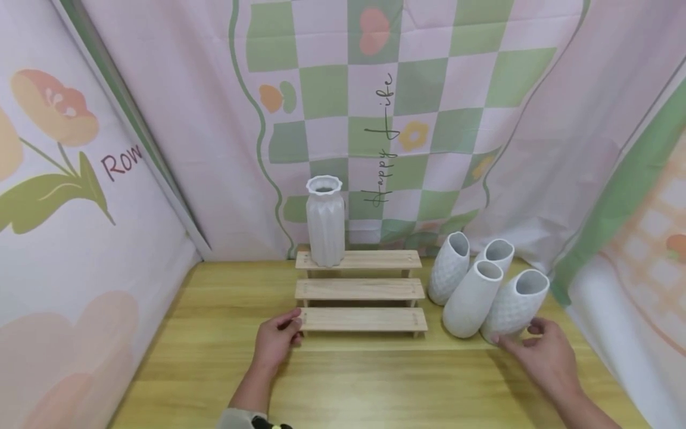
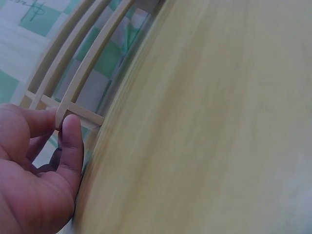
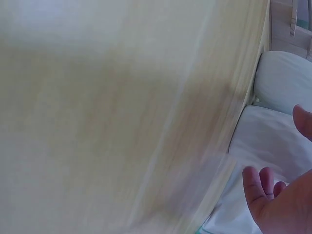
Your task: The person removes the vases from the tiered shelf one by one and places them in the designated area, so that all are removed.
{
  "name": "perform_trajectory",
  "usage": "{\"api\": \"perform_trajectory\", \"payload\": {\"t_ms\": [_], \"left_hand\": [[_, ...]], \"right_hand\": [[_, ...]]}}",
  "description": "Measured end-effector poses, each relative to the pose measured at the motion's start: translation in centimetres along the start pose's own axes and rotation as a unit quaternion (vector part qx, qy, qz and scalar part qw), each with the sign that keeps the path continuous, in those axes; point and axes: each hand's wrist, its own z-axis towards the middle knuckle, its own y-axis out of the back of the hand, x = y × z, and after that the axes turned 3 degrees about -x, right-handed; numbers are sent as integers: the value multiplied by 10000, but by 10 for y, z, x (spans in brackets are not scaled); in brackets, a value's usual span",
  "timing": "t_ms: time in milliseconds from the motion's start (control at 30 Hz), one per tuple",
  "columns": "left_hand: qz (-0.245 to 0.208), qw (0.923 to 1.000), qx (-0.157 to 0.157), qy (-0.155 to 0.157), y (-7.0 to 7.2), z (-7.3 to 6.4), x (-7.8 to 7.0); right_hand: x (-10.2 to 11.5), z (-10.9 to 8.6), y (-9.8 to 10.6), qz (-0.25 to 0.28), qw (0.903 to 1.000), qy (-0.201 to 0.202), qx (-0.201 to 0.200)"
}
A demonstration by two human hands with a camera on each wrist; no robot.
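Observation:
A small three-tier wooden display stand (image 1: 364, 320) is on the table, its left front end pinched between the thumb and index finger of my left hand (image 1: 277, 339). The left wrist view shows this grip on the end of the lowest slat (image 2: 90, 68). On the top tier stands a white fluted vase (image 1: 326, 229) with a scalloped rim. My right hand (image 1: 552, 357) is at the base of the front right textured white vase (image 1: 511, 310), thumb and fingers spread apart on either side. Whether they touch it, I cannot tell.
Beside that vase are a smooth white vase (image 1: 471, 304), a textured one (image 1: 449, 271) and another (image 1: 495, 253) partly hidden behind. All stand close together, right of the stand. A checkered curtain (image 1: 375, 119) hangs behind the wood-grain table (image 1: 343, 387), with printed fabric on both sides.

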Motion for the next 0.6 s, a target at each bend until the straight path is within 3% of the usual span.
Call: {"api": "perform_trajectory", "payload": {"t_ms": [367, 600], "left_hand": [[7, 10000, 18, -16, 0, 0, -1], [-3, 10000, 36, -11, 0, 0, 0]], "right_hand": [[12, -22, 0, -40, 9979, -641, 100], [31, -43, -6, -7, 9972, -582, -479]]}}
